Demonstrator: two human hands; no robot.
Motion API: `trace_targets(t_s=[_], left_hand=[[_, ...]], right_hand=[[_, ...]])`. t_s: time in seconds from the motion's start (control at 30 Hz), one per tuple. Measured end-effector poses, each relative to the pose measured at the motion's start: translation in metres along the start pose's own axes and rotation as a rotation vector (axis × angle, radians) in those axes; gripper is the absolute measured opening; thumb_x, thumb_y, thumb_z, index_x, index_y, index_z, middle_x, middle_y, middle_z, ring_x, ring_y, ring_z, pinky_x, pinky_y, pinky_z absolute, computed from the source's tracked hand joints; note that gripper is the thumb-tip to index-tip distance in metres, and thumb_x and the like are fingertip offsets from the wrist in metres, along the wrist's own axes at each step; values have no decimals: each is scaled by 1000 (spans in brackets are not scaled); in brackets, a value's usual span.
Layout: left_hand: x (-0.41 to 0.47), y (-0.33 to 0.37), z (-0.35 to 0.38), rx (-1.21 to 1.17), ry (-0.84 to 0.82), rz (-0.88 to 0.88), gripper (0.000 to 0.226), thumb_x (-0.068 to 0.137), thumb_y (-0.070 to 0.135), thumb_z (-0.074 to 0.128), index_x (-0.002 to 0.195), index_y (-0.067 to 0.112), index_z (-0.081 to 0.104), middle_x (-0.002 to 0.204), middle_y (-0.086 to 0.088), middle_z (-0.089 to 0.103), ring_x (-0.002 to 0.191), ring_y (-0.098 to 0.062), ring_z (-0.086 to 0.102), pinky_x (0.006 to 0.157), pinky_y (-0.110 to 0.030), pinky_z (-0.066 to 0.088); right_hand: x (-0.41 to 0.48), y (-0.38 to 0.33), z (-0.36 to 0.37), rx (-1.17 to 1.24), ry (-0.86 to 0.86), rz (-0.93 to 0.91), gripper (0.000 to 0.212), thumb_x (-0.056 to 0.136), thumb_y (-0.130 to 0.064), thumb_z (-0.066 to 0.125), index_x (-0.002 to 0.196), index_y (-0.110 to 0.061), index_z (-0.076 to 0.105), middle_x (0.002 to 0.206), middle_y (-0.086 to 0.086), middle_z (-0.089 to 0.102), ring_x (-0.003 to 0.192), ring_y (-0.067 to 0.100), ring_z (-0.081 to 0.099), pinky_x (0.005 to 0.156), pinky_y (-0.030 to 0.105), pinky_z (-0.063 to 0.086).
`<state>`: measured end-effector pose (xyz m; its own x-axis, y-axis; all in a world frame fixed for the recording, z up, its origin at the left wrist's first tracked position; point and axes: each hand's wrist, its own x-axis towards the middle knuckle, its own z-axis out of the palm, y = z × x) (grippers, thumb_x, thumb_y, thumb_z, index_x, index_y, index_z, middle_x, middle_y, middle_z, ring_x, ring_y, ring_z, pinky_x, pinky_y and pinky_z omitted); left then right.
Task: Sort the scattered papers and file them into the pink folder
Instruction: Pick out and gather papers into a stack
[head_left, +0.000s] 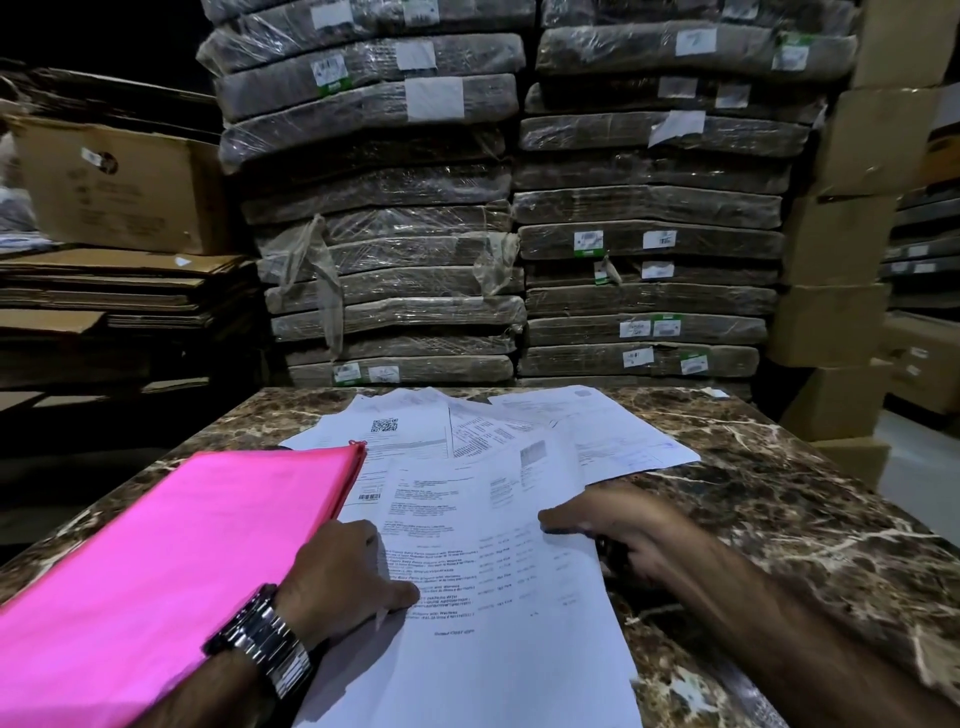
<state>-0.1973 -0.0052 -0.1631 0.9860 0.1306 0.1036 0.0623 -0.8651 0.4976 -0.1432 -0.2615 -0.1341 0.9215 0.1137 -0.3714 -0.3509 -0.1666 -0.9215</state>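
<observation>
A pink folder (182, 561) is lying closed on the left part of the counter (779, 493), and its far right corner is overlapping the papers (613, 436). These are spreading in a loose fan across the middle of the counter, several sheets overlapping, one showing a QR code just beyond the folder's corner. The sheet (493, 571) nearest the person is lying on top of the others, and its near end is running out of the bottom of the view.

The left hand (348, 571) is grasping this sheet at its left edge: the thumb is pressing on the printed face and the fingers are curling down at the edge, with their tips out of sight. A metal watch (265, 639) is sitting on that wrist, and the forearm is crossing the folder's near right side. The right hand (623, 525), blurred, is pinching the sheet's right edge, with the thumb lying on top and the fingers curling beside and below the edge.

Beyond the counter, two tall stacks of plastic-wrapped bundles (389, 208) with white labels are filling the background. Cardboard boxes (852, 260) are standing in a column at the right, and flattened cardboard (104, 291) is piling up at the left under another box.
</observation>
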Motion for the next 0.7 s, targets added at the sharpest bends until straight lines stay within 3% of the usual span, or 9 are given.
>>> trace_targets(t_s=[0.07, 0.13, 0.23, 0.33, 0.5, 0.6, 0.7], left_hand=[[-1, -1, 1, -9, 16, -1, 50, 58, 49, 79, 81, 9, 61, 79, 1, 60, 69, -15, 52, 60, -29, 41], [-2, -1, 2, -18, 28, 10, 47, 61, 47, 80, 78, 8, 58, 75, 1, 56, 65, -13, 45, 56, -26, 34], [-5, 1, 4, -67, 29, 17, 43, 60, 43, 81, 67, 14, 50, 64, 5, 45, 58, -11, 38, 52, -25, 29], [-9, 3, 4, -143, 30, 10, 43, 64, 35, 82, 65, 16, 44, 62, 6, 39, 56, -10, 34, 51, -23, 25], [-9, 0, -3, -360, 8, -92, 41, 73, 31, 80, 66, 19, 42, 59, 11, 45, 52, -6, 39, 53, -25, 29], [-2, 0, -7, -411, -45, -158, 30, 74, 35, 80, 71, 13, 59, 65, 11, 63, 61, -7, 58, 58, -26, 43], [3, 8, -9, -377, -93, -197, 47, 72, 33, 81, 56, 15, 40, 48, 5, 37, 43, -10, 36, 46, -23, 26]], right_hand=[[-4, 10, 0, 92, -26, 10, 11, 80, 6, 69, 90, 4, 70, 71, 14, 74, 52, 23, 68, 43, 23, 51], [-3, 18, 2, 88, -42, 18, 19, 81, 6, 68, 100, 8, 70, 86, 18, 75, 62, 26, 71, 52, 27, 57], [-4, 19, 5, 45, -67, 12, 9, 83, 11, 62, 86, 7, 70, 68, 14, 73, 48, 23, 68, 41, 24, 52], [-6, 18, 9, 41, -94, -5, 14, 84, 15, 60, 81, 3, 68, 60, 12, 71, 46, 24, 67, 41, 27, 53], [-10, 20, 8, 88, -141, -128, 21, 86, 12, 59, 100, 0, 69, 93, 15, 76, 80, 31, 74, 64, 35, 59], [-9, 21, 6, 107, -163, -172, 25, 86, 10, 60, 108, -1, 68, 102, 14, 75, 92, 33, 72, 80, 42, 58], [-9, 22, 7, -8, -143, -201, 26, 86, 7, 62, 109, -4, 68, 101, 10, 75, 90, 27, 73, 69, 32, 59]])
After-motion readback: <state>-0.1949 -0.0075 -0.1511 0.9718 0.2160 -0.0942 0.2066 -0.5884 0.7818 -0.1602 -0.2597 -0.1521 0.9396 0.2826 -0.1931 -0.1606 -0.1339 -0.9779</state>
